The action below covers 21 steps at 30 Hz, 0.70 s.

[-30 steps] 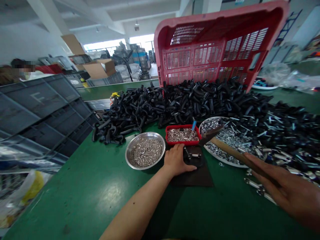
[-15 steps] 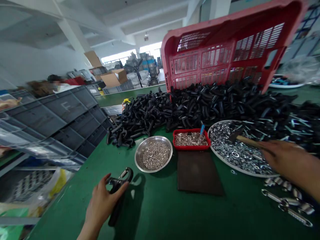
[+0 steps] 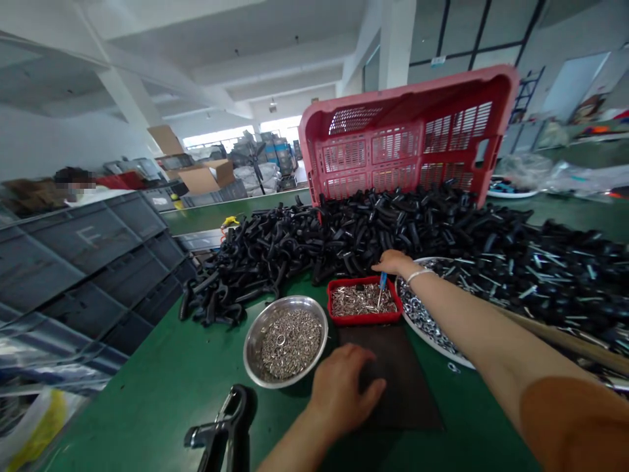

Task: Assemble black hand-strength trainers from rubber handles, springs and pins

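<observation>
– "Well, how do your hands stand?"

– "Your left hand (image 3: 346, 388) is released, thumb and fingers apart, at the left edge of the dark mat (image 3: 410, 400). Your right hand (image 3: 392, 263) reaches past the red tray's (image 3: 363, 320) far edge to the pile of black handles (image 3: 275, 242); whether it grasps one, you can't tell from this angle."

– "And your black-and-metal grip (image 3: 238, 426)?"

– "It lies untouched on the counter (image 3: 147, 393), nearer you than the metal bowl (image 3: 253, 351), on the side toward the counter's left edge."

– "How would you reach well?"

– "Lift your forearm well over the white tray (image 3: 432, 341) and the wooden shaft (image 3: 555, 335) beside it. Mind the blue-handled tool (image 3: 382, 282) by your fingers; a knock could spill the red tray. If you want a handle, pinch one from the pile's near edge and draw it out slowly, lest its neighbours tumble."
</observation>
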### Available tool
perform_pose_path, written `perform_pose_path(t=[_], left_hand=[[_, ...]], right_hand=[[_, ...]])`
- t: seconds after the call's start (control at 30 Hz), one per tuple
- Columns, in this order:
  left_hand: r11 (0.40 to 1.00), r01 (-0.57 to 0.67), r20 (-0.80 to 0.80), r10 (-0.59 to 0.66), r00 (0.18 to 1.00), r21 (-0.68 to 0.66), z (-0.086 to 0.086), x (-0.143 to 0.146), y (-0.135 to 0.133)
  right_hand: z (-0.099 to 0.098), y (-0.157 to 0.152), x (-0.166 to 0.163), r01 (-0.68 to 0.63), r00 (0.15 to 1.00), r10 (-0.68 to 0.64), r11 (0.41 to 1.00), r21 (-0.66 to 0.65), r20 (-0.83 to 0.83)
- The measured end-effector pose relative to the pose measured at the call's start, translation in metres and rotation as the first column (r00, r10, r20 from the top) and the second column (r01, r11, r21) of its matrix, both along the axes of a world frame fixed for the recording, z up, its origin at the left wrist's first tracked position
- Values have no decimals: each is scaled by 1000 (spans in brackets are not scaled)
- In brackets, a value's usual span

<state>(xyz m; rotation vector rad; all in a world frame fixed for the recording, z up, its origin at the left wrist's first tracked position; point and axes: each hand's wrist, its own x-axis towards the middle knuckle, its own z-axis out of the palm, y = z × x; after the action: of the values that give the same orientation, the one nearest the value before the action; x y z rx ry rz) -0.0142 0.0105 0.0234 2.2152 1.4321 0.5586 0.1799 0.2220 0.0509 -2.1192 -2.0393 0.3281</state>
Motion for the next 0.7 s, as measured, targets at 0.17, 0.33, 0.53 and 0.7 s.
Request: perform_pose_path(t=[0.17,0.33,0.53,0.7], left_hand=[[981,60,281,-6,960,-186,-37,45,32],[979,-202,428,173,887,22,-40,53,52],[990,-31,521,-44,852,134,-30,67,47],[975,-119,681,216,700,-188,-33,59,41]], right_hand=[[3,5,11,80,969,-62,994,68,-239],[6,-71,8,95,876,-13,985,147,-482],[-7,-158,9,-93,450,125,991,93,-884],[13,-151,121,30,999,-22,936,351,-27]])
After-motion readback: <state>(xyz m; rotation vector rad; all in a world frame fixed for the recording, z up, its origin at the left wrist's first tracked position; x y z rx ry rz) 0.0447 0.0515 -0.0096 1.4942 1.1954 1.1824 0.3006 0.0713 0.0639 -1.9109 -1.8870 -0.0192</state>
